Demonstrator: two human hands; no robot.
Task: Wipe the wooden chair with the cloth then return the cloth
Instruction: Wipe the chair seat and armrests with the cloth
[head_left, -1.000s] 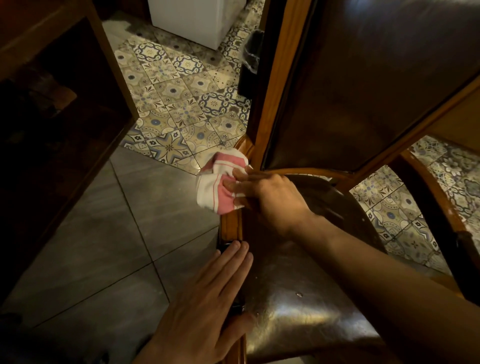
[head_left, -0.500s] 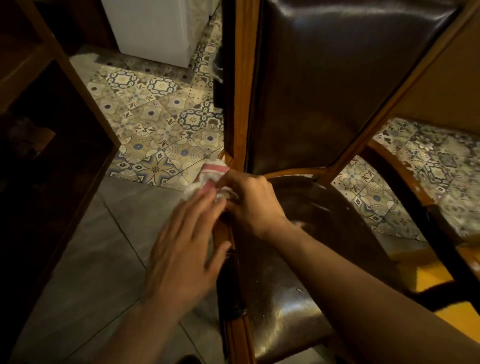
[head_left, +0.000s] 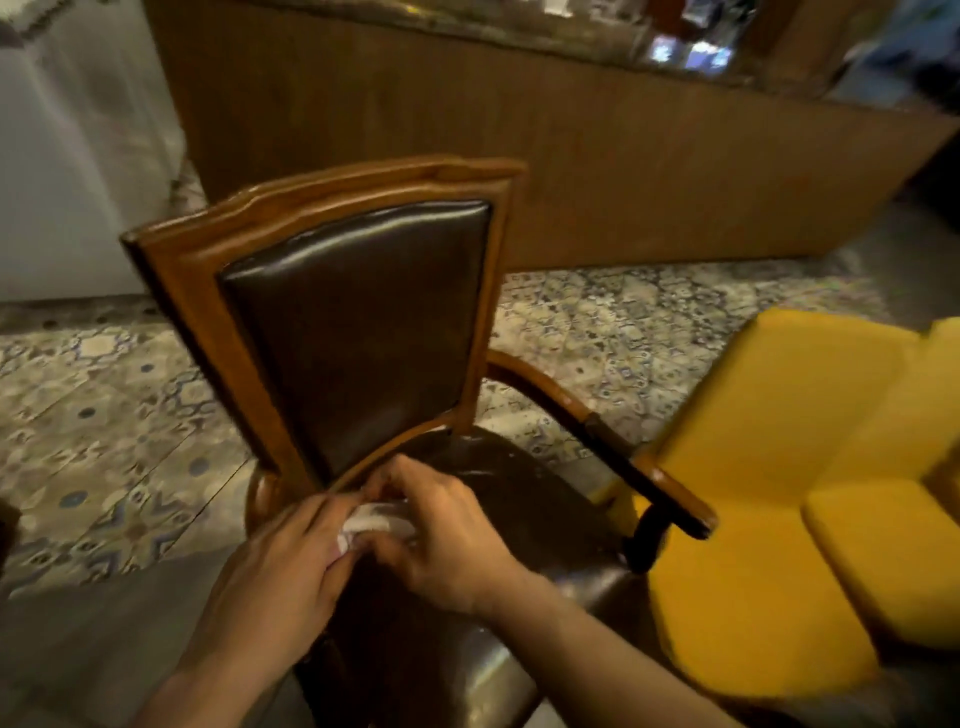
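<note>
The wooden chair stands in front of me, with a brown wood frame and dark leather back and seat. Over the rear left of the seat, both hands close around the cloth, of which only a small pale bunch shows between the fingers. My left hand grips it from the left. My right hand grips it from the right, just below the bottom rail of the backrest. The frame is blurred by motion.
A yellow cushioned seat stands close on the right, touching the chair's right armrest. A long wooden counter front runs behind. A white cabinet stands at back left. Patterned tiles cover the floor.
My left hand left the seat's front edge and joined the right hand on the cloth. The view has risen, showing the whole backrest and the counter.
</note>
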